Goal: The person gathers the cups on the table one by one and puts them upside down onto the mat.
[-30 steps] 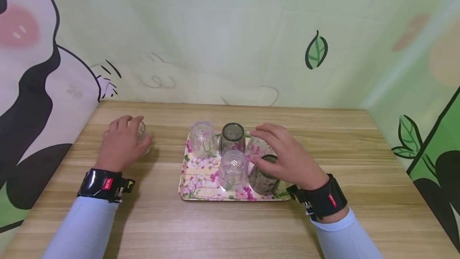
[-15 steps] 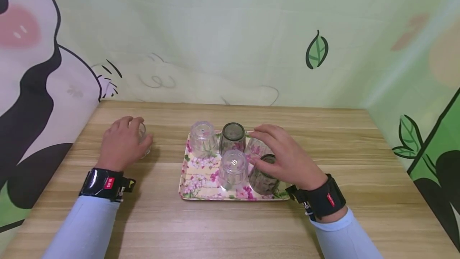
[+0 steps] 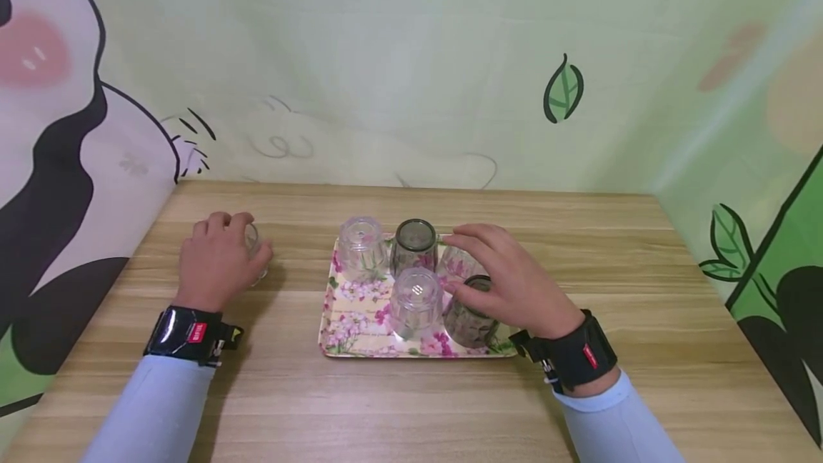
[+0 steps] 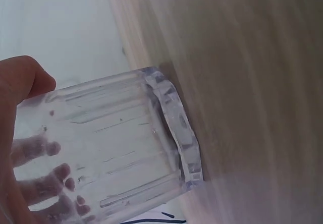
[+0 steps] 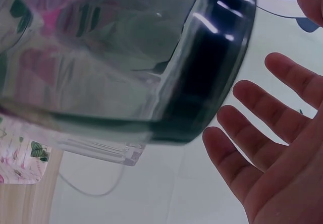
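Observation:
At the left of the table my left hand (image 3: pixel 215 263) grips a clear drinking glass (image 4: pixel 111 138); thumb and fingers lie around its upper part. That glass stands upright, its thick base on the wood. My right hand (image 3: pixel 514 284) hovers, fingers loosely spread and holding nothing, over the right side of the tray. Closest beneath it is a dark-tinted glass (image 3: pixel 471 324), upside down; the right wrist view shows the fingertips (image 5: pixel 214 138) apart from its thick base. A clear glass (image 3: pixel 458 263) behind it is partly hidden by that hand.
The flowered tray (image 3: pixel 329 341) lies mid-table. On it, also upside down, are a clear glass (image 3: pixel 416 306) at front, a clear glass (image 3: pixel 362 252) at back left and a dark glass (image 3: pixel 415 245) behind. A printed fabric wall (image 3: pixel 386 91) borders the table's back edge.
Almost nothing differs. The right hand has shifted very slightly; the left hand stays on the clear glass, and the tray with its glasses stays in place.

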{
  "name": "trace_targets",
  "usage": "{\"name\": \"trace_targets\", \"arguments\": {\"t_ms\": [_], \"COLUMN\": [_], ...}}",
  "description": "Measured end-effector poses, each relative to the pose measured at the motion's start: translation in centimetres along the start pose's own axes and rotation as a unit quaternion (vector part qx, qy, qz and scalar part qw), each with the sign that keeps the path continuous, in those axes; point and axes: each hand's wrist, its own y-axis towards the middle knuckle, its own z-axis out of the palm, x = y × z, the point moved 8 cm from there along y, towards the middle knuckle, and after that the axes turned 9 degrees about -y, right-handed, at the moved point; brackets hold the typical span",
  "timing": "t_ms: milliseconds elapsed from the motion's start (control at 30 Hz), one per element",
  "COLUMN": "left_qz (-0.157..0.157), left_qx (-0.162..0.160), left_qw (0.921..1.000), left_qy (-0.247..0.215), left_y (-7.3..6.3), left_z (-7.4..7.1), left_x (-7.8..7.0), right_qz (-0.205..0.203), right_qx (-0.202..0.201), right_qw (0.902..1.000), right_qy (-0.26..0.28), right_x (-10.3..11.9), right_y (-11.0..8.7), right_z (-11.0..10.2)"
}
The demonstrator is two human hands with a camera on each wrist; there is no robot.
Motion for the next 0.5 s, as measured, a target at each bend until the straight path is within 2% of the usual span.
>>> {"name": "trace_targets", "arguments": {"t_ms": [233,500], "left_qz": [-0.008,0.023], "left_qx": [-0.010,-0.072], "left_qw": [0.9999,0.9965], "left_qy": [-0.006,-0.036], "left_y": [-0.6,-1.1], "left_z": [-0.5,-1.9], "left_x": [0.3,-1.3], "right_qz": [-0.003,-0.004], "right_qx": [0.003,0.006], "right_qw": [1.0000,1.0000], "right_qy": [-0.001,0.001], "right_x": [0.2,0.2], "right_y": [0.2,0.1], "right_z": [0.3,0.4]}}
